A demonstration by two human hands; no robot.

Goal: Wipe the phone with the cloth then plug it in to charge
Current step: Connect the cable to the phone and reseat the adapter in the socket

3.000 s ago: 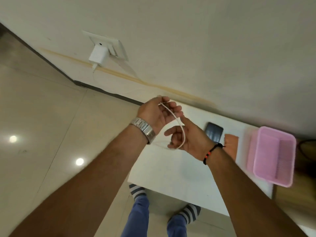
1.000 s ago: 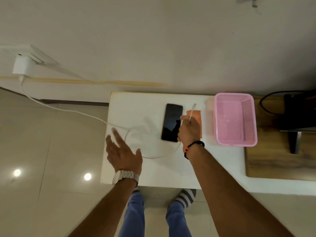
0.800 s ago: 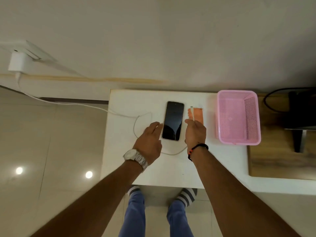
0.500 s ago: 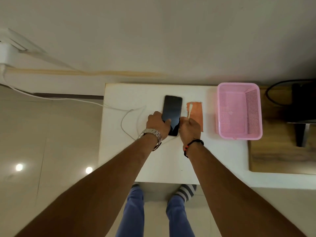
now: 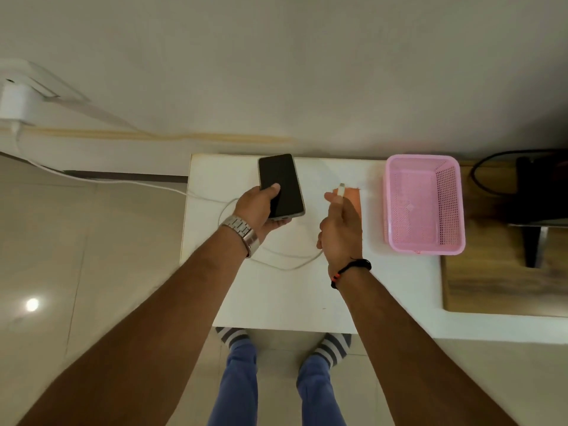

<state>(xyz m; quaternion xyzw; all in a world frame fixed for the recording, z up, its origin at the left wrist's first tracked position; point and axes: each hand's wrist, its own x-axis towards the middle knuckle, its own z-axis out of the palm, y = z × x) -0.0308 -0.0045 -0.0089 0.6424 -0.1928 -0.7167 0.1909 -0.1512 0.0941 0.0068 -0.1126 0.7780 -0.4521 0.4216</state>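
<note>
My left hand (image 5: 259,209) grips the black phone (image 5: 281,184) by its near end and holds it screen up above the white table (image 5: 292,296). My right hand (image 5: 339,229) is closed on the white charging cable (image 5: 285,262), with the plug tip (image 5: 341,189) sticking out past the fingers, a short way right of the phone. The cable loops across the table and runs left to the white charger (image 5: 13,103) in the wall socket. The orange cloth (image 5: 355,196) lies on the table, mostly hidden behind my right hand.
A pink plastic basket (image 5: 425,204) stands at the table's right end. Beyond it is a wooden surface (image 5: 504,281) with a dark device and black cord (image 5: 534,192). The wall is right behind the table. My feet in striped socks (image 5: 332,345) show under the near edge.
My left hand has closed on the phone and lifted it off the table, tilting it left. My right hand has moved right with the cable plug, away from the phone.
</note>
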